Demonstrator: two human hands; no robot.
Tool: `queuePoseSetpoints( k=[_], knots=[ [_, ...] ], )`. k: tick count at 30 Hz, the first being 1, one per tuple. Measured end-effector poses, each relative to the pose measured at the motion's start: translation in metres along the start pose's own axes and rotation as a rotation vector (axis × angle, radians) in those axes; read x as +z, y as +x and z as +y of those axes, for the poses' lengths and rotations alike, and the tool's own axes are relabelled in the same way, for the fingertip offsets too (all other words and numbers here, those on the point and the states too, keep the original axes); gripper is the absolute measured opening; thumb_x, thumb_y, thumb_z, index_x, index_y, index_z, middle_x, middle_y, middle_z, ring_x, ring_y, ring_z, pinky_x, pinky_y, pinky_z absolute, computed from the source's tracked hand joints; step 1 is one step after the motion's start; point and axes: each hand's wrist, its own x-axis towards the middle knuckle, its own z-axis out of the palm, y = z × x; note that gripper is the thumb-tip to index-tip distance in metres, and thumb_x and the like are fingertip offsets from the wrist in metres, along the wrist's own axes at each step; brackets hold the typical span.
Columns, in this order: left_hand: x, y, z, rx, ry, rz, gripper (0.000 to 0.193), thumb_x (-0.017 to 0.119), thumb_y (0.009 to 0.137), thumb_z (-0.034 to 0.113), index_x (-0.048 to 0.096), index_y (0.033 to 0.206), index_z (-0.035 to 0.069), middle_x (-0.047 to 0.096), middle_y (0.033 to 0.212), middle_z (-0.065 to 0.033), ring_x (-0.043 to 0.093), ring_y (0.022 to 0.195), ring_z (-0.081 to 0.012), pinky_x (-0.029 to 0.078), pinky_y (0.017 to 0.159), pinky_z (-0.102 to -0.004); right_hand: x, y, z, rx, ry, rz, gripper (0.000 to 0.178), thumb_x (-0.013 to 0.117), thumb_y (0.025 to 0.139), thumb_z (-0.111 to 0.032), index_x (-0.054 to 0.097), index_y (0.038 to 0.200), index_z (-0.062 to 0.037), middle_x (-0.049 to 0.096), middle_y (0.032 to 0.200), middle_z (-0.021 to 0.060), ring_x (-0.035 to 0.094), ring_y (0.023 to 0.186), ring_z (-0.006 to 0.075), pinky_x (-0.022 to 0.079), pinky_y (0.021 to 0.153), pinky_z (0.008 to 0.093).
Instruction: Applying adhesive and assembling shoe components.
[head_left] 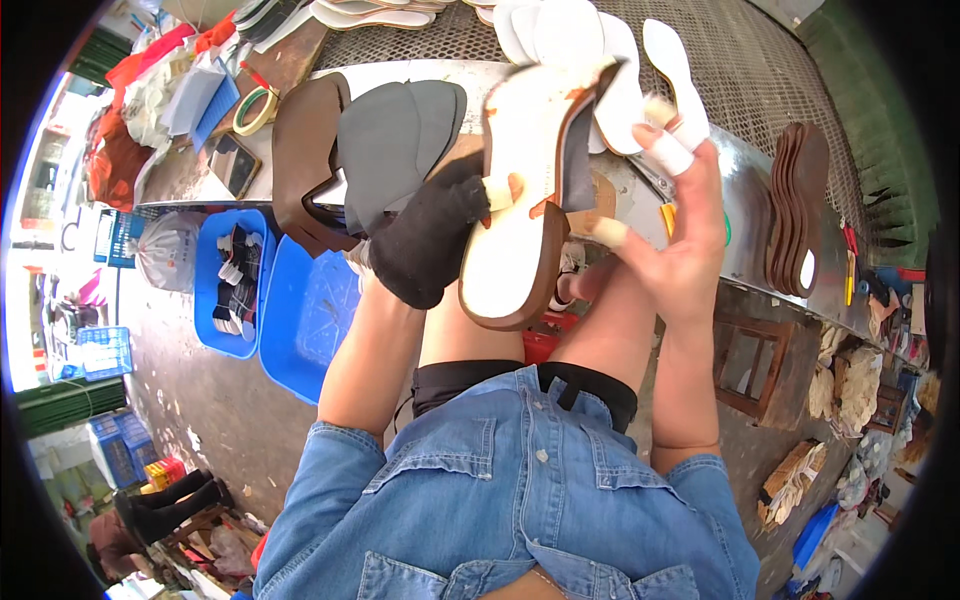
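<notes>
My left hand (425,240), in a black fingerless glove, grips a half-made sandal (512,265) by its middle, above my lap. The sandal has a white insole, a brown edge round one end and a dark strap piece along its right side. Its white-taped thumb presses on the insole. Just right of the sandal, my right hand (680,240) is raised with fingers spread and holds nothing; pale tape wraps several fingertips, and some are blurred. Left of the sandal, grey leather pieces (390,150) and brown leather pieces (305,150) overlap on the bench edge.
White insoles (570,35) lie on the mesh-topped bench beyond. A stack of brown soles (797,210) sits at right, with a yellow-handled tool (668,217) nearer. A tape roll (255,110) is far left. Two blue bins (208,300) stand on the floor below.
</notes>
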Motion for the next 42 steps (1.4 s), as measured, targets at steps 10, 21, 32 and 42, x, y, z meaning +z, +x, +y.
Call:
queuePoseSetpoints(
  k=[10,21,32,42],
  knots=[
    [0.021,0.005,-0.012,0.385,0.478,0.006,0.06,0.071,0.079,0.031,0.046,0.123,-0.001,0.059,0.107,-0.0086,0.055,0.099,-0.0151,0.045,0.088,-0.0322,-0.011,0.006,0.015,0.324,0.33,-0.041,0.007,0.074,0.073,0.0,0.067,0.076,0.0,0.056,0.067,-0.0043,0.046,0.061,0.0025,0.036,0.056,0.0185],
    [0.037,0.021,-0.033,0.469,0.244,0.198,0.037,0.045,0.096,0.028,0.047,0.12,0.0,0.06,0.099,-0.0047,0.055,0.088,-0.0094,0.046,0.073,-0.0243,0.028,-0.021,-0.002,-0.291,-0.311,0.032,0.017,0.071,0.069,0.002,0.068,0.085,-0.0032,0.058,0.08,0.0055,0.058,0.071,0.0223,0.046,0.061,0.0319],
    [0.036,0.011,-0.019,0.358,0.033,0.218,0.051,0.048,0.091,0.018,0.034,0.136,-0.001,0.053,0.121,-0.0124,0.054,0.109,-0.0187,0.045,0.093,-0.0312,0.006,-0.025,0.0,0.21,0.517,0.037,0.039,0.051,0.087,0.001,0.044,0.125,0.0076,0.066,0.097,0.0159,0.063,0.09,0.0178,0.047,0.085,0.0273],
    [0.041,0.006,-0.019,0.359,0.074,0.252,0.05,0.049,0.09,0.02,0.037,0.134,-0.001,0.055,0.117,-0.0115,0.056,0.107,-0.0184,0.045,0.092,-0.0311,0.001,-0.029,0.009,0.246,0.513,0.101,0.034,0.061,0.085,0.0,0.049,0.117,0.0049,0.066,0.094,0.0128,0.063,0.088,0.0147,0.049,0.08,0.0259]
  ],
)
